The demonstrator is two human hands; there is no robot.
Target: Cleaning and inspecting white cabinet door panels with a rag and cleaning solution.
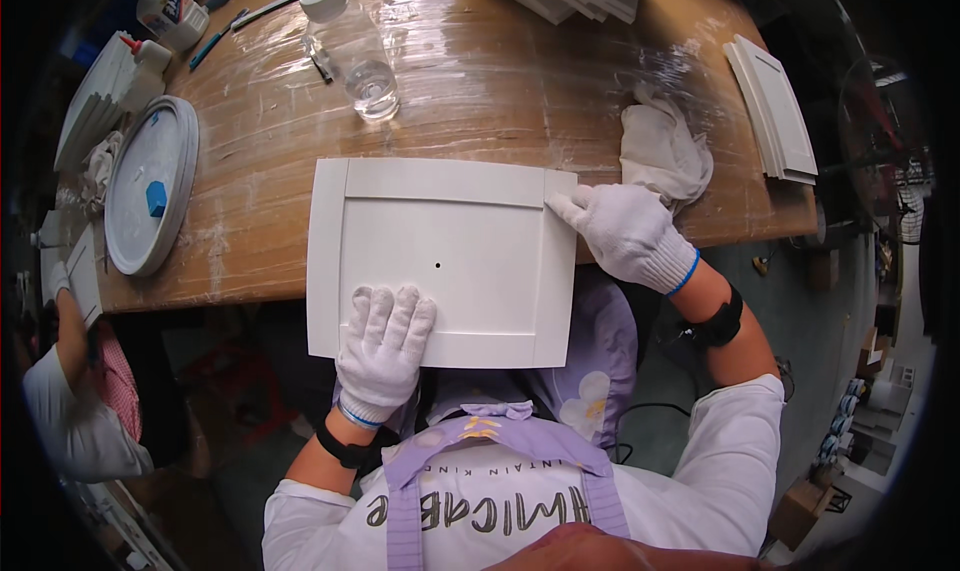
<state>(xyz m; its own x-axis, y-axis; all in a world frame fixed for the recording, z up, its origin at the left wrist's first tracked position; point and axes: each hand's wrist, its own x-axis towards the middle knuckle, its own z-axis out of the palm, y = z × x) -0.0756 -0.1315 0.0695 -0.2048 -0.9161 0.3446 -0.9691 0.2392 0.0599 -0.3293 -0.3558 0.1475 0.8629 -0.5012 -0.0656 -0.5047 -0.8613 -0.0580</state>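
A white framed panel with a small dark hole near its middle lies face up in front of me. Its near part juts past the table edge over my lap. My left hand, in a white knitted glove, rests on its near left part with the fingers stretched out flat. At the far right corner, my gloved right hand is closed, thumb and finger against the panel's edge. Whatever lies beneath those curled fingers is hidden. Just beyond my right hand is a crumpled white cloth.
On the film-covered table stand a clear bottle and a round white lid bearing a blue block. Panel stacks sit at the right and far edges. Squeeze bottles stand far left. Another person's arm shows at left.
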